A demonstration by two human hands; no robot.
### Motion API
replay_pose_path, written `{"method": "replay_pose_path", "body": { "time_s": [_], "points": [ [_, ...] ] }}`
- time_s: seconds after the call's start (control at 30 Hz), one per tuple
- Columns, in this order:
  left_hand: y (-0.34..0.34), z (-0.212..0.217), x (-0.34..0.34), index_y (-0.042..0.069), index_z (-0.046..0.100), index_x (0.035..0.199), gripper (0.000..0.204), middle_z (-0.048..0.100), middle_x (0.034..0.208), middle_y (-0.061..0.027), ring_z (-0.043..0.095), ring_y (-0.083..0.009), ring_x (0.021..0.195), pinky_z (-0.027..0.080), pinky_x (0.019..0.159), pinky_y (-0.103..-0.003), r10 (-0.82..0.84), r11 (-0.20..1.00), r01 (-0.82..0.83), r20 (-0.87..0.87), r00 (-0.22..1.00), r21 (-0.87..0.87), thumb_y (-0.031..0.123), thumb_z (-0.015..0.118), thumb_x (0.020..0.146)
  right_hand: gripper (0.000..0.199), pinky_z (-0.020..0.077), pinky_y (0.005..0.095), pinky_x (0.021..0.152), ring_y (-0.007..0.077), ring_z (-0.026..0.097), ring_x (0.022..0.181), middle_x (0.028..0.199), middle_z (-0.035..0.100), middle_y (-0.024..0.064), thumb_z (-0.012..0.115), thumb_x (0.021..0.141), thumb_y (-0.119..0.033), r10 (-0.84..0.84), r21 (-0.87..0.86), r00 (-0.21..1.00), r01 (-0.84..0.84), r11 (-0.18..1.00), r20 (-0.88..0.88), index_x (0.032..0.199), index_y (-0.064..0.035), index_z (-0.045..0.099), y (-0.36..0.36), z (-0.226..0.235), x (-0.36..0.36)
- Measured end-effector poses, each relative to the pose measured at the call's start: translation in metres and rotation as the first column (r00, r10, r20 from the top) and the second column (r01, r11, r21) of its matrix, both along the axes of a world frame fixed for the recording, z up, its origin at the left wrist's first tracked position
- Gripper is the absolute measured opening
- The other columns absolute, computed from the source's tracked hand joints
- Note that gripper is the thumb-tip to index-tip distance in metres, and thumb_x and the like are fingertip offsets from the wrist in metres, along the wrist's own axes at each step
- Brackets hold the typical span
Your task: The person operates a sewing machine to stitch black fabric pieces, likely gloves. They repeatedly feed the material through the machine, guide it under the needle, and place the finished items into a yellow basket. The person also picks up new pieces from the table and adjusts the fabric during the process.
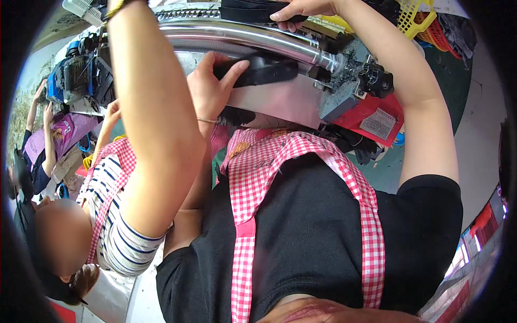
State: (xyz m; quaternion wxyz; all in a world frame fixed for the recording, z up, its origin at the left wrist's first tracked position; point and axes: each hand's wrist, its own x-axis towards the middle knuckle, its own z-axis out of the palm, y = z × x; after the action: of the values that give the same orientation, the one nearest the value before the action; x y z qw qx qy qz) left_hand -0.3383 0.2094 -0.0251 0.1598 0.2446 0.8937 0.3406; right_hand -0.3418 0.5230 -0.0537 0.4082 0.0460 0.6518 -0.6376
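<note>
My left hand [212, 86], with a thin bracelet at the wrist, is closed on a flat black piece with a rounded end [272, 71]. It holds the piece over the pale metal plate in front of the shiny roller. Farther off, beyond the roller, my right hand [296, 13] pinches the edge of a dark flat strip [247, 11], thumb on top and fingers beneath. What material either black thing is, I cannot tell. A long polished metal roller [242, 36] runs between my two hands. The pale metal plate [280, 102] slopes toward my apron.
A co-worker's bare arm [151, 91] in a striped sleeve reaches across on my left, partly covering my left arm. A red box with a label [371, 121] and a black knob [376, 81] sit at the roller's right end. Yellow baskets [414, 19] stand back right. Another person works far left.
</note>
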Motion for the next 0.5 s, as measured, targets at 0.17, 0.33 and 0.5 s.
{"method": "replay_pose_path", "body": {
  "time_s": [0.17, 0.33, 0.5],
  "points": [
    [-0.038, 0.002, -0.012, -0.002, 0.069, 0.104, 0.034, 0.069, 0.082, -0.0030, 0.062, -0.0079, 0.076, 0.052, 0.069, -0.026, -0.125, 0.988, 0.073, 0.437, 0.891, 0.134, 0.013, 0.085, 0.077, 0.038, 0.0477, 0.0292, 0.068, 0.0110, 0.058, 0.075, 0.083, 0.064, -0.0004, 0.077, 0.089, -0.035, 0.150, 0.175, 0.982, -0.129, 0.976, -0.115, 0.103, -0.0002, 0.070, 0.004, 0.006, -0.004],
    [-0.022, 0.000, -0.016, -0.004, 0.071, 0.093, 0.022, 0.072, 0.075, -0.0061, 0.067, -0.0094, 0.068, 0.052, 0.064, -0.026, -0.149, 0.989, 0.120, 0.566, 0.810, 0.089, 0.013, 0.081, 0.082, 0.029, 0.0467, 0.0284, 0.067, 0.0113, 0.058, 0.076, 0.087, 0.067, 0.0012, 0.074, 0.082, -0.019, 0.039, 0.101, 0.974, -0.017, 0.995, -0.223, 0.104, 0.0003, 0.071, 0.013, -0.005, -0.005],
    [-0.006, 0.007, -0.028, -0.003, 0.072, 0.091, 0.027, 0.073, 0.071, -0.0071, 0.071, -0.0116, 0.068, 0.055, 0.065, -0.027, -0.056, 0.996, 0.077, 0.326, 0.944, -0.051, 0.022, 0.080, 0.084, 0.030, 0.0500, 0.0284, 0.069, 0.0127, 0.062, 0.075, 0.089, 0.069, 0.0030, 0.073, 0.080, -0.016, 0.039, 0.101, 0.983, -0.020, 0.995, -0.181, 0.103, 0.0025, 0.070, 0.002, -0.001, -0.006]
  ]
}}
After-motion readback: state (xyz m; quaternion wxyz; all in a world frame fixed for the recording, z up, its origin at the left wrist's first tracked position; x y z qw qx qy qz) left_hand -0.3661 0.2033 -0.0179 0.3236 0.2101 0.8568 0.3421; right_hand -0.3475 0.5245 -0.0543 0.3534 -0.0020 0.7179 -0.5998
